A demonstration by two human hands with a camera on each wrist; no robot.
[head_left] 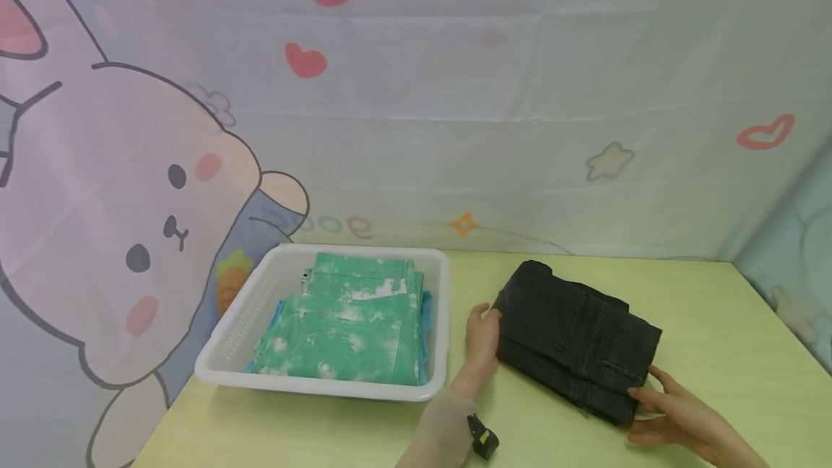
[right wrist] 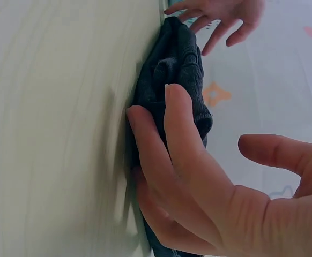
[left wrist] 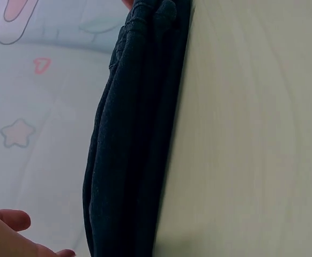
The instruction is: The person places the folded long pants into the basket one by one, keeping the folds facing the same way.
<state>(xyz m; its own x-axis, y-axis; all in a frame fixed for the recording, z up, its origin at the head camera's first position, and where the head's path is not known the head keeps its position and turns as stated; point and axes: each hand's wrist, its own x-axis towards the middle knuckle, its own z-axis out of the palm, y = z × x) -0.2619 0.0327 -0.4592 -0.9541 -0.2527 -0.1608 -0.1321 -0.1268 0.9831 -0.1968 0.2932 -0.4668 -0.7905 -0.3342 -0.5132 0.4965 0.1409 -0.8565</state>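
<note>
A folded pair of black jeans point(head_left: 572, 341) lies on the table, its pocket and seams facing up. My left hand point(head_left: 481, 344) is at its left end, fingertips right at the folded edge. In the right wrist view this left hand point(right wrist: 228, 13) shows spread, fairly straight fingers beside the far end of the bundle. At the opposite end, my right hand point(head_left: 679, 414) touches the edge of the jeans. Its fingers point(right wrist: 180, 120) lie loosely extended against the layered cloth point(right wrist: 166, 69), with the thumb point(right wrist: 271, 150) held apart.
Left of the jeans stands a white plastic basket point(head_left: 444, 338) holding a folded green-and-white garment point(head_left: 344, 323), with blue cloth point(head_left: 425, 327) showing beneath. Behind the yellow-green table point(head_left: 708, 323) hangs a printed backdrop point(head_left: 455, 92). A black strap point(head_left: 482, 438) sits at my left wrist.
</note>
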